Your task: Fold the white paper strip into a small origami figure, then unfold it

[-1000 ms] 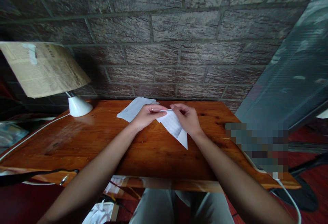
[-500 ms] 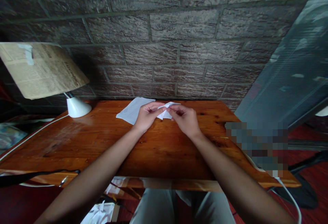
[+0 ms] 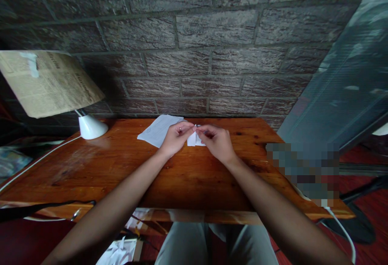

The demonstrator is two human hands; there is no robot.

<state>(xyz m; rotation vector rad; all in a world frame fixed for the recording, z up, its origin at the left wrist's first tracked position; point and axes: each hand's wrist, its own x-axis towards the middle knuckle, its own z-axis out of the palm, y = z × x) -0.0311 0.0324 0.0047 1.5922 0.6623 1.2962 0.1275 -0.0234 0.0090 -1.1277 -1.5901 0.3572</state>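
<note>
A small piece of folded white paper [image 3: 192,139] is held up between my two hands over the far middle of the table. My left hand [image 3: 176,136] pinches its left upper part with thumb and fingers; a ring shows on one finger. From the other side, my right hand [image 3: 216,138] pinches the paper near its top, its fingertips nearly meeting the left ones. Two flaps hang below the fingertips, and the fingers hide the rest. Just behind and left of my left hand lies a stack of white paper sheets [image 3: 157,129] with faint writing.
The wooden table [image 3: 194,180] stands against a stone-block wall [image 3: 194,62]. A lamp [image 3: 92,126] with a newspaper-print shade is at the left. A blurred-out object [image 3: 303,174] with a white cable lies at the right edge. Below, a box [image 3: 138,249] holds folded white paper.
The folded paper has turned in my fingers: its spread upper edge has come down, and two flaps now hang below the fingertips. My hands have barely shifted.
</note>
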